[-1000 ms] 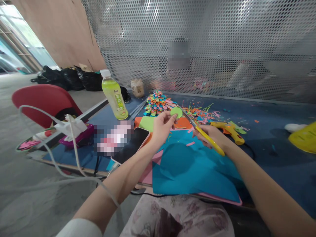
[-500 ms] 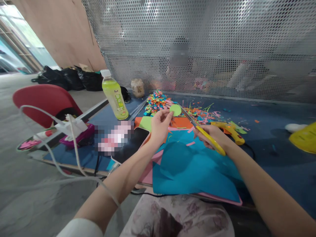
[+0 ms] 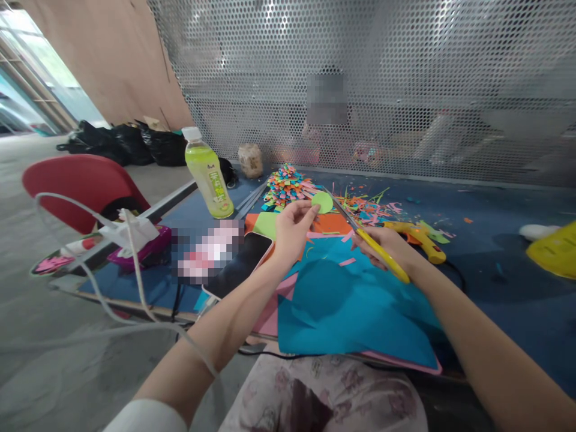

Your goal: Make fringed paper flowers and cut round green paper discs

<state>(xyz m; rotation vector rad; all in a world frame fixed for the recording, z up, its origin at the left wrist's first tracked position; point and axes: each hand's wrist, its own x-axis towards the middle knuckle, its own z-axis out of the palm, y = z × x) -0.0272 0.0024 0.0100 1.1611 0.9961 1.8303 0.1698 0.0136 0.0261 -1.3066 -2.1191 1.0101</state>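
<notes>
My left hand [image 3: 294, 228] pinches the lower left edge of a round green paper piece [image 3: 322, 203], held up over orange paper [image 3: 332, 224]. Closed around the yellow handles of the scissors [image 3: 382, 254] is my right hand [image 3: 380, 243]; the blades point up and left, their tips by the right edge of the green circle. Below both hands lies a large blue sheet [image 3: 351, 306] on pink paper. Behind them stands a cone-shaped pile of small coloured strips [image 3: 287, 187], with loose paper scraps [image 3: 371, 207] to its right.
A tilted-looking drink bottle [image 3: 209, 174], a phone [image 3: 240, 264] and a purple box with white tissue [image 3: 139, 247] are at the left. A yellow glue gun [image 3: 420, 239] lies beyond my right hand. White cables [image 3: 139, 282] hang at the left; a perforated metal panel [image 3: 382, 78] stands behind.
The green circle in my left fingers has shifted slightly to the right and turned a little, nearer the scissor blades. My right hand and the scissors have barely moved.
</notes>
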